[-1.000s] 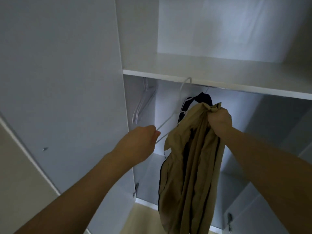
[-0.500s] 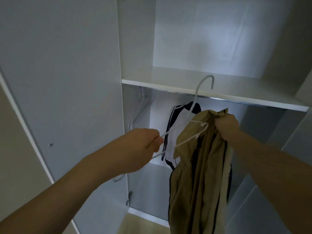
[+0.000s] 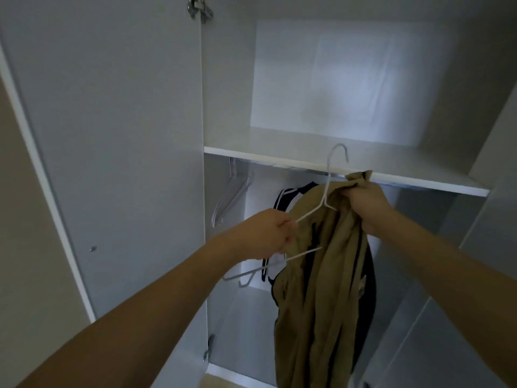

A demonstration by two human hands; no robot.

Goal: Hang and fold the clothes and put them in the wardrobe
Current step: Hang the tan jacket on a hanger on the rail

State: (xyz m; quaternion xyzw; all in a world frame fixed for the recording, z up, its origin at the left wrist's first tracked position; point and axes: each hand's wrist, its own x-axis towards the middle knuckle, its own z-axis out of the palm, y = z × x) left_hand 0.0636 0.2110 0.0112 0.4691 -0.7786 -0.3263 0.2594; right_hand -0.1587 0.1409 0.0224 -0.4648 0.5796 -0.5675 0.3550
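Up in front of the open wardrobe [image 3: 140, 135], the right hand [image 3: 366, 203] gripped a bunched top edge of a khaki garment [image 3: 316, 303], fingers curled tight round the cloth just below the front edge of the shelf [image 3: 279, 156]. From there the garment hung down in long, loose folds before the hanging space. The left hand [image 3: 263, 233] was closed on one arm of a white wire hanger [image 3: 326, 191], whose hook stood upright against the shelf edge while its far shoulder lay against the cloth near the right hand.

Soft and limp, the garment looked light but shapeless; it would probably slump and slide off thin wire unless spread. A better hold would likely be at the collar or shoulder seams, opened so the hanger arms could slip inside. The hanger seemed thin and springy, best held near its neck. Behind, a dark garment with white stripes [image 3: 288, 193] hung, and spare hangers [image 3: 232, 191] hung toward the left wall.
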